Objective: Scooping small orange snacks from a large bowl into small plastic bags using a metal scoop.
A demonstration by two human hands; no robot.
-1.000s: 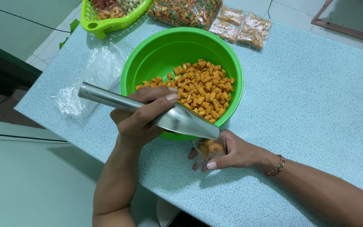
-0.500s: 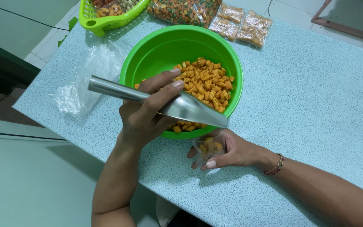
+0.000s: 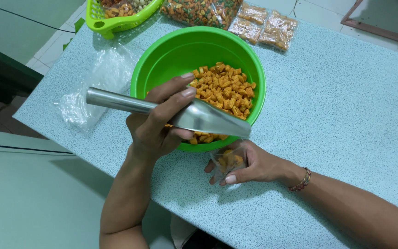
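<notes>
Speckled pale-blue surface [image 3: 346,115] fills the frame, seen from above, with green-tinted floor beyond its edge. A person's left hand [image 3: 157,124] closes its grip around the handle of a metal scoop [image 3: 194,115], thumb and fingers wrapped over the point where handle meets bowl. The scoop's tip slopes down past the rim of a green bowl [image 3: 162,60], half full of orange snack pieces [image 3: 224,90]. Just below that tip, the right hand [image 3: 249,163] closes its grip on a small clear bag [image 3: 230,159], mouth up, with a modest heap of the same orange pieces already inside. By the look of it, the bag is only partly filled and not yet sealed, while most of the snack remains in the bowl. Beyond the left grip lies a loose sheet of clear plastic [image 3: 93,87]. Farther off, past the bowl, sit a lime basket [image 3: 111,23], a large bag of mixed snacks [image 3: 199,11] and several small filled packets [image 3: 263,25], apparently finished.
</notes>
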